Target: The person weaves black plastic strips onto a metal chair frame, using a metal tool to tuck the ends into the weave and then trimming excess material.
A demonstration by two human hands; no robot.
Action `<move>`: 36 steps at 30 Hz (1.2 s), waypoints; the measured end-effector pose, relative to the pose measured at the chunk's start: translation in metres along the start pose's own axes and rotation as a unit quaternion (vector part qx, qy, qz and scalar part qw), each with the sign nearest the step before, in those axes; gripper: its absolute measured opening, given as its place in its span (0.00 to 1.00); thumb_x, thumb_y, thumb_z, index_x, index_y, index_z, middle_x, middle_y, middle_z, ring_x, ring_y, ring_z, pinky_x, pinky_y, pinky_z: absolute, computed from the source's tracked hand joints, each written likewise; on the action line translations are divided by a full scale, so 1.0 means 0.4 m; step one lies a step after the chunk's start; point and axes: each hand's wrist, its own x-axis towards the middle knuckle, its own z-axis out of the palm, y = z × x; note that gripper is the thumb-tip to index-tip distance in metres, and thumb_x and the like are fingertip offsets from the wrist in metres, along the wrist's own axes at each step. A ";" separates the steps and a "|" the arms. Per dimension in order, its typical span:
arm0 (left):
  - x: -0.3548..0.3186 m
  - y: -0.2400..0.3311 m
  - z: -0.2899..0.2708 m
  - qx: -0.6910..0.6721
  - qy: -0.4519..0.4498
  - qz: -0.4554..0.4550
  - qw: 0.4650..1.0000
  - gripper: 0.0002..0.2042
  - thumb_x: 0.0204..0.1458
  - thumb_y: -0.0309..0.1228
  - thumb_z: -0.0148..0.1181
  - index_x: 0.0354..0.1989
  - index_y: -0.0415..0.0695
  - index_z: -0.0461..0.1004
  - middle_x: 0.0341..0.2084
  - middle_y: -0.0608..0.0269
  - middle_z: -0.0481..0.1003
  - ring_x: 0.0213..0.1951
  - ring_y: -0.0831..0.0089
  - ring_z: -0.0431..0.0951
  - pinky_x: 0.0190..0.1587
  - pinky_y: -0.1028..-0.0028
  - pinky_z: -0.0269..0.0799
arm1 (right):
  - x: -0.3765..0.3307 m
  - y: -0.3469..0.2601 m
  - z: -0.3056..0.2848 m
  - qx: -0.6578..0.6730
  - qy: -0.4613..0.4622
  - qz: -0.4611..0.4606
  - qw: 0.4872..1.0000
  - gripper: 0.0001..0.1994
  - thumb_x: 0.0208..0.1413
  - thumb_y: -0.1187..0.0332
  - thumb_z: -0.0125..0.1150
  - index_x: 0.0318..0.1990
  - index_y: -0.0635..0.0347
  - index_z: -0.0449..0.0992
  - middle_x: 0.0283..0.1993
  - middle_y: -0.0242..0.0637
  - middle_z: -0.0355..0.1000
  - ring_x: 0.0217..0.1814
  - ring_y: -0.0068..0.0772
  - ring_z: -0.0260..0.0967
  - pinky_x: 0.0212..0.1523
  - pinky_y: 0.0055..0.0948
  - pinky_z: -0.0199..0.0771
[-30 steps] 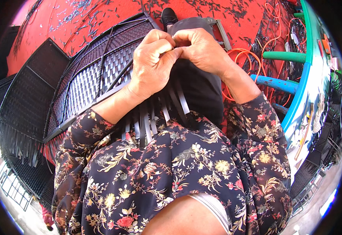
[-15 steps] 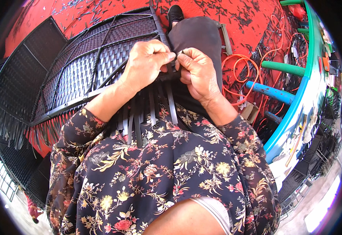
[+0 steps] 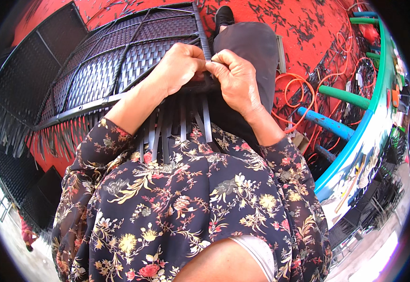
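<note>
A black woven rattan-style furniture frame point(image 3: 141, 61) lies across in front of me, its wrapped side bar point(image 3: 201, 29) pointing away. At the near end of that bar my two hands meet, fingertips almost touching. My left hand point(image 3: 179, 68) is closed in a pinch from the left. From the right, my right hand point(image 3: 240, 84) pinches with thumb and forefinger. Between them is a thin black plastic strip, mostly hidden by the fingers. Loose flat strips point(image 3: 183, 123) hang from the frame's near edge over my floral top.
More woven panel point(image 3: 15, 89) with fringed strip ends extends left. On the right stands a curved blue-green table rim point(image 3: 355, 141) with green point(image 3: 341, 95) and blue point(image 3: 327, 123) legs. An orange hose point(image 3: 303, 80) coils on the red floor point(image 3: 261, 14), among scattered black scraps.
The view has shifted slightly, moving the frame and table rightward and up in the picture. My fingers have drawn closer together at the bar; both hands remain in a pinch.
</note>
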 end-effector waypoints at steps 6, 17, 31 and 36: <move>-0.016 0.014 -0.065 -0.038 0.024 -0.019 0.999 0.04 0.46 0.22 0.54 0.22 0.38 0.72 0.17 0.67 0.69 0.21 0.80 0.69 0.26 0.79 0.69 | 0.052 -0.020 0.049 0.080 -0.065 0.111 0.988 0.06 0.49 0.74 0.58 0.24 0.67 0.71 0.18 0.28 0.67 0.22 0.15 0.60 0.23 0.21 0.62; 0.051 0.016 -0.036 -0.098 -0.065 0.005 0.993 0.05 0.46 0.25 0.60 0.21 0.40 0.73 0.18 0.68 0.71 0.22 0.80 0.70 0.27 0.80 0.68 | -0.007 0.019 -0.068 0.353 0.019 0.214 0.911 0.06 0.55 0.73 0.52 0.40 0.63 0.70 0.31 0.32 0.69 0.25 0.17 0.66 0.22 0.14 0.63; 0.021 0.037 -0.010 0.065 -0.176 0.149 0.971 0.07 0.45 0.26 0.60 0.29 0.35 0.73 0.30 0.65 0.73 0.31 0.81 0.70 0.35 0.81 0.65 | -0.094 0.055 -0.030 0.535 -0.042 0.316 0.782 0.06 0.59 0.68 0.48 0.35 0.61 0.68 0.33 0.39 0.72 0.31 0.32 0.71 0.30 0.26 0.69; 0.033 0.016 0.011 0.152 -0.064 0.255 0.953 0.05 0.45 0.25 0.59 0.26 0.35 0.73 0.21 0.62 0.70 0.24 0.78 0.71 0.28 0.78 0.65 | -0.090 0.068 -0.024 0.617 -0.060 0.315 0.719 0.07 0.60 0.68 0.47 0.34 0.61 0.68 0.34 0.41 0.71 0.32 0.34 0.71 0.31 0.29 0.70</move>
